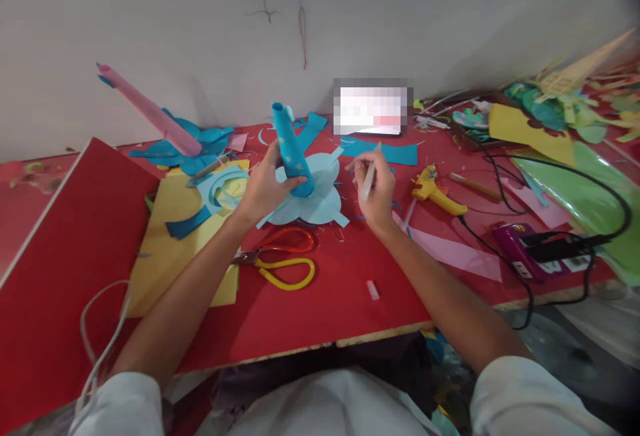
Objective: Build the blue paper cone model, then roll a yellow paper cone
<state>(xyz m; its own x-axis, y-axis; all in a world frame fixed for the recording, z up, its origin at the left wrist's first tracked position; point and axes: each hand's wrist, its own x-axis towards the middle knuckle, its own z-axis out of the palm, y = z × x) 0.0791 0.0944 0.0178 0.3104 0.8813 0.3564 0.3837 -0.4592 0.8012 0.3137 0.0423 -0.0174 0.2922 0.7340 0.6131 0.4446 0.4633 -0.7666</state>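
Observation:
My left hand [267, 186] is closed round the lower part of a blue paper tube [287, 146] dotted with pale stars. The tube leans slightly left and stands on a light blue paper flower [323, 199] with petals and small tabs. To the right of the flower, my right hand [375, 186] is raised over the table with its fingers closed on a slim whitish pen-like stick [369, 181], whose exact kind I cannot make out. Scissors [287, 273] with one red and one yellow handle loop lie in front of the flower. Nearer the front edge lies a small pink-and-white piece [373, 290].
A yellow glue gun [437, 196] and a purple power box [530, 253] with black cables lie right. A lit, blurred screen [373, 109] leans at the wall. Left are a pink paper tube [155, 116] on blue petals, yellow sheets [175, 256] and a red board [75, 243].

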